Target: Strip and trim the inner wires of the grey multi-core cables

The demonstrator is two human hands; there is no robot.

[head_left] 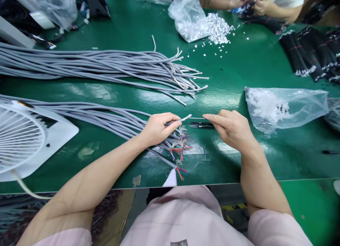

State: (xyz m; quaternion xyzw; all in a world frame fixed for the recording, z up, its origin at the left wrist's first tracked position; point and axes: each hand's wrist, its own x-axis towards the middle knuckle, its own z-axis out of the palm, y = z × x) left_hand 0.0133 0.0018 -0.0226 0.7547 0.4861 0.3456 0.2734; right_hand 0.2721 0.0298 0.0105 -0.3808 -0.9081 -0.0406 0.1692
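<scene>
My left hand is closed around a grey cable, near its whitish stripped end. From that end a thin pale strand runs across to my right hand, where thumb and index finger pinch it. Black thread snips lie on the table just below the strand, partly covered by the right fingers. Under my left hand rests a bundle of grey cables. Several of their ends show red and blue wires with frayed shielding.
A second grey cable bundle lies farther back. A white fan stands at left. Plastic bags with small white pieces, a loose pile and black cable bundles occupy the green table. Opposite, a co-worker's hands handle dark cables.
</scene>
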